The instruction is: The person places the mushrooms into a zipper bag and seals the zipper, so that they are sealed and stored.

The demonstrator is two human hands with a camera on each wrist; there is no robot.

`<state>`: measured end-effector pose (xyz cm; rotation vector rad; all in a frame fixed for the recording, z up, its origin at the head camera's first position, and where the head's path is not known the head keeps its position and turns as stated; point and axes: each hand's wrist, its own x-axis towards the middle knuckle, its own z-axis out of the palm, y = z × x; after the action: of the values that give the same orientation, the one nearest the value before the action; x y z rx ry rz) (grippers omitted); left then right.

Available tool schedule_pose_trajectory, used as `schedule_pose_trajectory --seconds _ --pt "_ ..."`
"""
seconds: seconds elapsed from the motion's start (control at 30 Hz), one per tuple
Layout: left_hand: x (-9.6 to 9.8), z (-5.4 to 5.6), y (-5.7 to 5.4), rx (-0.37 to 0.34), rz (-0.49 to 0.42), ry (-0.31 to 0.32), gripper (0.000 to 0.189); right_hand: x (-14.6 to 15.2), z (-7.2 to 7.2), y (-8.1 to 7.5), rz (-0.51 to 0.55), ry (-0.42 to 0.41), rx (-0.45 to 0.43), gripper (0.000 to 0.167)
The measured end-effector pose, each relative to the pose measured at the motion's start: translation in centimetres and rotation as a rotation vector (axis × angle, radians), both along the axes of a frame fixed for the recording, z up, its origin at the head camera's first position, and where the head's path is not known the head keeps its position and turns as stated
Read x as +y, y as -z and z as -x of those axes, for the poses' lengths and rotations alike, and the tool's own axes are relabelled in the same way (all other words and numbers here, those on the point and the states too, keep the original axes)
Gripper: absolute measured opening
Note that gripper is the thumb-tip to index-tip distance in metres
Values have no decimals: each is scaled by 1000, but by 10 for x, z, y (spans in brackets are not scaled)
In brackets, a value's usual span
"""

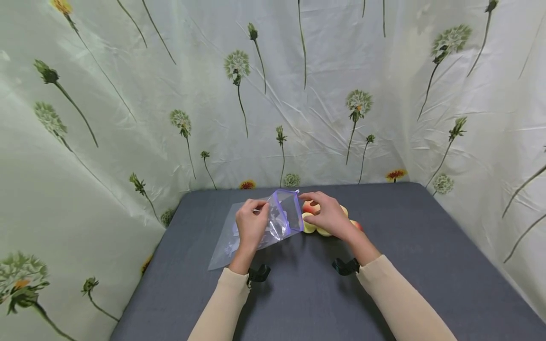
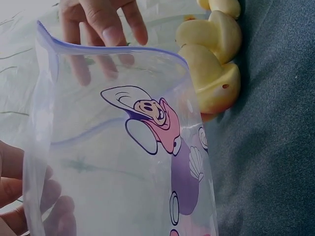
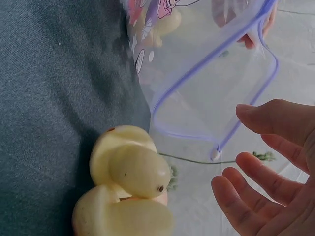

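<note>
Cream sleeves (image 1: 222, 300) lie nearest; the left hand (image 1: 252, 225) pinches a clear zip bag (image 1: 278, 222), the right hand (image 1: 330, 215), loosely spread and empty, hovers just beside it.

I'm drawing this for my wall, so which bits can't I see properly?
- Head view: how many yellow-and-red pieces there are; the right hand covers some.
- Head view: the part of the bag behind the left hand.
- Left wrist view: the rest of the bag, cut off by the bottom edge.
- Right wrist view: the nearest piece's whole shape, cut off by the bottom edge.
</note>
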<state>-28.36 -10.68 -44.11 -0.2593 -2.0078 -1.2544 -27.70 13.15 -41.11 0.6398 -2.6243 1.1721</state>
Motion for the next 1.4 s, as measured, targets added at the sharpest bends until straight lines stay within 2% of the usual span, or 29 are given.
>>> schedule_pose_trajectory --seconds 0.53,0.73,1.07,1.4 --pt "-2 -1 1 -60 5 -14 3 23 -7 18 43 62 -83 54" --pt "-4 -1 1 -55 7 -25 4 30 -6 26 43 86 -114 57" --pt "-3 -1 -1 -60 10 -22 4 39 -4 37 29 113 -47 51" --pt "-3 -1 1 -57 29 -24 5 40 -3 49 -61 147 -12 45"
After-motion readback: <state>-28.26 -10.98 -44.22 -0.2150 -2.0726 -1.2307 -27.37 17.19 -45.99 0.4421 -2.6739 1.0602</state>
